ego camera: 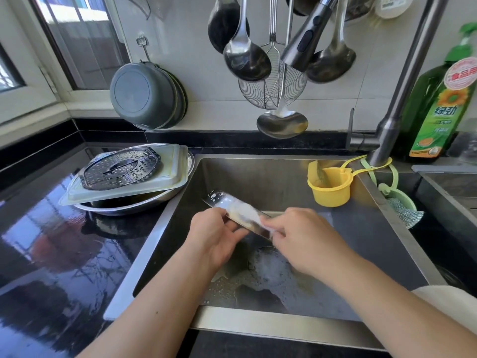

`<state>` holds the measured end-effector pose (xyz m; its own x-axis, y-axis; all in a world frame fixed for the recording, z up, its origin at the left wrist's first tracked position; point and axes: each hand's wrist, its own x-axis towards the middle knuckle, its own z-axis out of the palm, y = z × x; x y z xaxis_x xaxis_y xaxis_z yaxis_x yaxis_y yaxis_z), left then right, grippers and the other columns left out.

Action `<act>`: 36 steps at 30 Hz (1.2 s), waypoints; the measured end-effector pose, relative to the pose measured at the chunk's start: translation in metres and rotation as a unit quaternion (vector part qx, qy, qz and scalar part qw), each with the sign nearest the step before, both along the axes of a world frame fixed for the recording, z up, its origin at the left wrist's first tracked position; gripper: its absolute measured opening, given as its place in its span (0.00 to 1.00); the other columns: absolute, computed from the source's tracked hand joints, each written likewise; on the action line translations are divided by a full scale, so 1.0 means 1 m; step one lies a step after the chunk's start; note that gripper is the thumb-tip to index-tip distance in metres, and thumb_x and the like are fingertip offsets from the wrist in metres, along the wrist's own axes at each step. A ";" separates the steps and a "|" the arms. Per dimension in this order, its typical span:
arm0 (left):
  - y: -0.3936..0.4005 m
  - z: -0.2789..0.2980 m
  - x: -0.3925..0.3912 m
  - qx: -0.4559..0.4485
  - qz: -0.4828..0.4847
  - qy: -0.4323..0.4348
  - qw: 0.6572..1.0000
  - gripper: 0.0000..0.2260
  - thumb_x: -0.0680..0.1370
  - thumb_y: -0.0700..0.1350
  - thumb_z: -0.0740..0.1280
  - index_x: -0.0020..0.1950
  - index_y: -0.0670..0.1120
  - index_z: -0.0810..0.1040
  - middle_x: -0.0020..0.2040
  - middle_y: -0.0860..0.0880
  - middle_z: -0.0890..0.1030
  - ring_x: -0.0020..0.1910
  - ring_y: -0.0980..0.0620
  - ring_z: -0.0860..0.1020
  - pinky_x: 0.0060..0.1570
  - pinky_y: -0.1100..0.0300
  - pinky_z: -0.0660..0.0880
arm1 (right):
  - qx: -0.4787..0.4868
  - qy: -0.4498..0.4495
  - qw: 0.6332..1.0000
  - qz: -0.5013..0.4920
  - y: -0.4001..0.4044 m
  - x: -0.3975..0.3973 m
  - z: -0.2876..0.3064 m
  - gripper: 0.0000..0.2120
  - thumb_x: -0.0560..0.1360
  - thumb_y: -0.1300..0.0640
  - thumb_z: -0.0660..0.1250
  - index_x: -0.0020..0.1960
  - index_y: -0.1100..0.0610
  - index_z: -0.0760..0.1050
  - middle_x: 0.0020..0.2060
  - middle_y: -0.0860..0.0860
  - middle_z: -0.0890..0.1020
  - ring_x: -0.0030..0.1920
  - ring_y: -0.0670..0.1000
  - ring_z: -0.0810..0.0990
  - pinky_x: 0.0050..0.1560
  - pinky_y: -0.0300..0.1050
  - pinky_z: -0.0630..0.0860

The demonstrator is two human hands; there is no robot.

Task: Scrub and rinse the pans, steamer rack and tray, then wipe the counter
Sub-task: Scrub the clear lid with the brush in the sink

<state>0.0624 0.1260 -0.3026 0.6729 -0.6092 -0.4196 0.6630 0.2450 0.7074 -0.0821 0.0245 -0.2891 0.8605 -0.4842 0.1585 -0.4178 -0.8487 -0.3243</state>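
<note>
Fingers [238,232] of the left hand [215,235] pinch a soapy metal blade [238,214] over the sink [284,177]; the right hand [302,237] grips its other end, rubbing. Slick suds could let it slip. The stacked tray [175,161], rack [121,167] and pan [129,206] wait on the counter [51,228].

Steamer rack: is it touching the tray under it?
Touching. The head view shows the steamer rack lying flat on the upturned tray, no gap visible between them.
</note>
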 end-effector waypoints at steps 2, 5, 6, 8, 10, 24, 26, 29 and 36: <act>-0.001 -0.001 0.000 0.001 -0.012 0.005 1.000 0.13 0.85 0.34 0.52 0.60 0.30 0.73 0.50 0.32 0.84 0.49 0.34 0.85 0.46 0.36 0.81 | -0.014 -0.007 0.999 -0.028 -0.009 0.003 0.000 0.21 0.82 0.52 0.59 0.70 0.34 0.72 0.44 0.47 0.72 0.49 0.55 0.77 0.39 0.48 0.71; -0.002 -0.001 -0.001 0.000 -0.020 0.005 1.000 0.14 0.84 0.34 0.51 0.58 0.30 0.75 0.51 0.33 0.84 0.47 0.36 0.86 0.38 0.41 0.81 | 0.007 -0.005 0.999 0.031 0.008 0.006 -0.004 0.21 0.81 0.53 0.60 0.70 0.34 0.73 0.46 0.46 0.75 0.50 0.54 0.77 0.38 0.45 0.68; -0.002 0.000 -0.001 0.000 -0.022 0.009 1.000 0.14 0.85 0.34 0.51 0.58 0.30 0.75 0.52 0.33 0.84 0.47 0.37 0.86 0.37 0.42 0.81 | 0.011 -0.005 1.000 0.027 0.009 0.006 -0.004 0.21 0.81 0.53 0.60 0.70 0.34 0.72 0.45 0.45 0.74 0.50 0.54 0.77 0.39 0.46 0.69; -0.003 0.000 -0.002 -0.005 -0.026 0.017 0.999 0.15 0.85 0.35 0.50 0.60 0.31 0.75 0.53 0.33 0.84 0.49 0.36 0.86 0.39 0.41 0.81 | 0.001 -0.018 1.000 -0.020 -0.006 0.007 -0.003 0.21 0.82 0.53 0.59 0.70 0.33 0.72 0.41 0.45 0.70 0.47 0.53 0.76 0.39 0.47 0.70; -0.003 0.002 -0.003 -0.009 -0.022 0.019 1.000 0.15 0.85 0.35 0.51 0.60 0.31 0.75 0.55 0.33 0.83 0.49 0.36 0.85 0.39 0.41 0.82 | -0.005 -0.015 0.999 -0.029 -0.012 0.006 -0.003 0.21 0.82 0.52 0.59 0.71 0.33 0.71 0.41 0.44 0.68 0.48 0.53 0.75 0.40 0.46 0.69; -0.007 -0.005 -0.020 0.077 -0.134 -0.222 0.963 0.17 0.78 0.25 0.61 0.61 0.40 0.77 0.51 0.39 0.86 0.47 0.41 0.86 0.51 0.41 0.83 | -0.039 -0.041 0.998 -0.024 -0.005 0.017 0.010 0.21 0.84 0.52 0.56 0.73 0.34 0.68 0.42 0.46 0.69 0.49 0.55 0.76 0.38 0.48 0.70; -0.006 -0.004 -0.022 0.088 -0.132 -0.243 0.957 0.16 0.78 0.25 0.62 0.59 0.40 0.77 0.51 0.39 0.86 0.48 0.40 0.86 0.50 0.41 0.83 | -0.040 -0.003 0.999 -0.021 -0.009 0.006 0.015 0.22 0.84 0.53 0.57 0.73 0.34 0.69 0.44 0.45 0.70 0.49 0.54 0.76 0.41 0.48 0.74; -0.005 -0.005 -0.019 0.093 -0.117 -0.246 0.958 0.16 0.77 0.23 0.59 0.58 0.39 0.76 0.50 0.39 0.86 0.46 0.42 0.86 0.48 0.43 0.84 | -0.003 0.068 0.998 -0.001 0.006 -0.014 0.018 0.21 0.83 0.54 0.60 0.71 0.34 0.71 0.54 0.46 0.77 0.46 0.51 0.76 0.39 0.42 0.71; -0.006 -0.003 -0.023 0.071 -0.135 -0.230 0.961 0.21 0.76 0.23 0.60 0.62 0.42 0.76 0.51 0.40 0.86 0.49 0.41 0.86 0.53 0.43 0.83 | -0.056 -0.005 0.998 -0.031 -0.006 0.018 0.014 0.22 0.84 0.54 0.58 0.75 0.36 0.67 0.45 0.48 0.71 0.47 0.53 0.77 0.33 0.41 0.65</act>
<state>0.0395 0.1204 -0.3057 0.6319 -0.7468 -0.2073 0.2976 -0.0132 0.9546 -0.0646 0.0187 -0.2752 0.8277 -0.5150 0.2228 -0.4679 -0.8527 -0.2324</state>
